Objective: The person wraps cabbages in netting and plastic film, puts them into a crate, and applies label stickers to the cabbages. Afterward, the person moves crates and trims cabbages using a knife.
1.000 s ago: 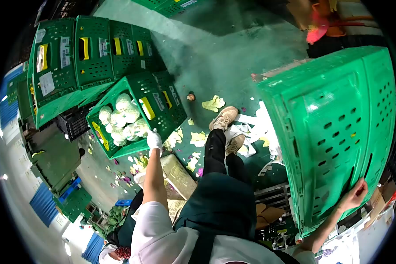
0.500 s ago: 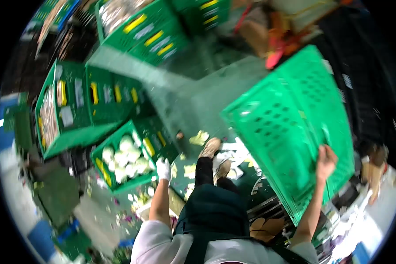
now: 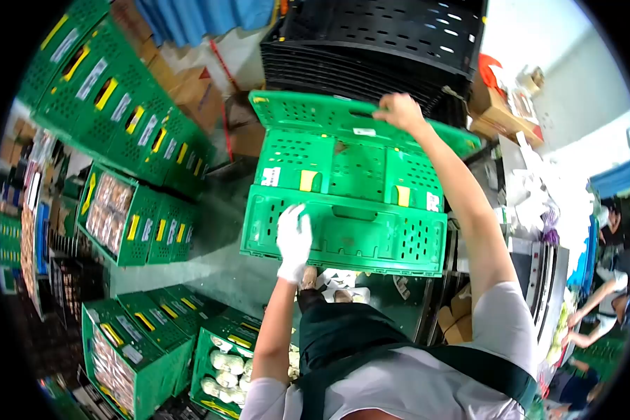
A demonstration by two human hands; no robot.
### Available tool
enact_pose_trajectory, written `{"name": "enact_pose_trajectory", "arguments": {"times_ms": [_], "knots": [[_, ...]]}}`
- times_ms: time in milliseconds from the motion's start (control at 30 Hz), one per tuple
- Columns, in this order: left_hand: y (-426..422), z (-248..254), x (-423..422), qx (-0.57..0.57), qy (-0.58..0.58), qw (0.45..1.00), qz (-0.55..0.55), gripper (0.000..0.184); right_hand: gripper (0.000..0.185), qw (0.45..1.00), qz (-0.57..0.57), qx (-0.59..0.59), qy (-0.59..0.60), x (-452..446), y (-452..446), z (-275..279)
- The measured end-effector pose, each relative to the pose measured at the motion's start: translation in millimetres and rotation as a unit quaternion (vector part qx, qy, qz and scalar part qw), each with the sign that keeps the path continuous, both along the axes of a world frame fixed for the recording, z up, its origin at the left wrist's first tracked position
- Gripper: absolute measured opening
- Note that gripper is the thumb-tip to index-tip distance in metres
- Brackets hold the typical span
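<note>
A green folding crate is in front of me, its long far side panel raised and its perforated base showing. My right hand, bare, is at the top edge of that far panel with its fingers curled over it. My left hand, in a white glove, lies against the near panel at its left part, fingers stretched upward and slightly apart. What supports the crate from below is hidden.
Black crates are stacked behind the folding crate. Tall stacks of green crates stand at left. A green crate of pale round vegetables is at lower left. Another person works at far right.
The folding crate was collapsed and tilted in my right hand; now it is before me, partly unfolded. My left hand has moved from the vegetable crate to its near panel. My view has turned right.
</note>
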State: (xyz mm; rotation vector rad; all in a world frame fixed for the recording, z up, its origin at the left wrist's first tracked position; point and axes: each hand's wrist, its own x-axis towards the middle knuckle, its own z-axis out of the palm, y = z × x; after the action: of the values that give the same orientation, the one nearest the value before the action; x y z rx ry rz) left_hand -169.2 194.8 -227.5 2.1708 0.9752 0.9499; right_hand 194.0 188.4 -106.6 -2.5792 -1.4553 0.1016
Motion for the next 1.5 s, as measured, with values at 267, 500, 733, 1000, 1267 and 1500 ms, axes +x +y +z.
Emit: {"name": "enact_pose_trajectory", "arguments": {"times_ms": [267,500,733,1000,1267,1500], "knots": [[36.9,-42.2,84.9,0.215,0.298,0.914,-0.17,0.037,0.036,0.981,0.081,0.1,-0.145,-34.3,-20.1,9.2],[10.9,117.6,15.3,0.185,0.222,0.857,-0.426,0.038,0.055,0.938,-0.121,-0.272,0.175,-81.7,-121.7,-75.4],[46.1,69.7,48.9,-0.199,0.34,0.752,-0.529,0.034,0.051,0.924,-0.232,-0.208,0.221,-130.2,-141.2,-171.2],[89.9,-39.7,81.2,0.385,0.215,0.605,-0.663,0.04,0.031,0.917,-0.263,-0.146,0.263,-125.9,-164.6,-93.3],[158.6,103.1,58.9,0.347,0.375,0.745,-0.43,0.043,0.036,0.896,-0.428,-0.022,0.117,-50.9,-320.8,-9.7],[220.1,70.2,38.8,0.332,0.404,0.768,-0.369,0.032,0.038,0.939,-0.32,0.122,-0.021,-74.1,-317.2,-4.1]]}}
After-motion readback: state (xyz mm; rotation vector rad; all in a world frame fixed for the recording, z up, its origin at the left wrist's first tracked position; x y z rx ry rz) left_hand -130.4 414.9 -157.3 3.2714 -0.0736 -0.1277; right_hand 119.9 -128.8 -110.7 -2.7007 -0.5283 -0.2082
